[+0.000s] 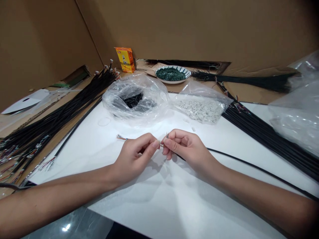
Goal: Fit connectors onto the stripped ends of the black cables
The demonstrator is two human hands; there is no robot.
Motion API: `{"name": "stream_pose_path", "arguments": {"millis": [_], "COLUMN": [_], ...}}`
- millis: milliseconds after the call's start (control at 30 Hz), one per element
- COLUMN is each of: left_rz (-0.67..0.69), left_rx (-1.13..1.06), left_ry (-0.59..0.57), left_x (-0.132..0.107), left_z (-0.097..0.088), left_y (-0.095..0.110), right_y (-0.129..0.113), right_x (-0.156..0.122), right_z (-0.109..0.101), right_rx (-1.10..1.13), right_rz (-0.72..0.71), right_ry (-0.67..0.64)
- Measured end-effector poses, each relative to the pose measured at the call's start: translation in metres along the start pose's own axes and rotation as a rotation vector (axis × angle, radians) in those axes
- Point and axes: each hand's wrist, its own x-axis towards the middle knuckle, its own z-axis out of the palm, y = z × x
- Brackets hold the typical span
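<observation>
Near the middle of the white board, my left hand (pixel 139 154) is closed, thumb and forefinger pinching a small pale piece that looks like a connector; the fingertips mostly cover it. Facing it, my right hand (pixel 184 144) is closed around the end of a black cable (pixel 236 160), with thin wire ends (pixel 167 135) poking up between thumb and forefinger. The fingertips of both hands nearly meet. From my right hand the cable runs off to the lower right. Behind my left hand, a wire end with a small white connector (pixel 118 136) sticks out.
Bundles of black cables lie at left (pixel 64 99) and right (pixel 264 136). Behind the hands sit a clear bag of black pieces (pixel 136 99) and a bag of small white pieces (pixel 201 108). Farther back stand a plate (pixel 187 73) of dark green bits and an orange-yellow box (pixel 125 60).
</observation>
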Motion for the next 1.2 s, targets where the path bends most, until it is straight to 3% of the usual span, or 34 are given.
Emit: {"name": "stream_pose_path", "arguments": {"millis": [100,167,467,1200], "left_rz": [0.175,0.197,0.038,-0.349], "left_rx": [0.114,0.131,0.096,-0.174], "left_ry": [-0.004,-0.027,-0.143,-0.109], "left_x": [-0.001,-0.001,0.002,0.010], "left_z": [-0.003,-0.003,-0.004,-0.002], "left_y": [-0.001,-0.002,-0.001,-0.002], "right_y": [0.000,0.001,0.007,0.006], "right_x": [0.000,-0.001,0.001,0.007], "right_z": [0.000,-0.001,0.000,-0.001], "right_rx": [0.029,0.027,-0.002,0.127], "right_rz": [0.038,0.046,0.052,0.144], "right_ry": [-0.020,-0.010,-0.032,0.086]}}
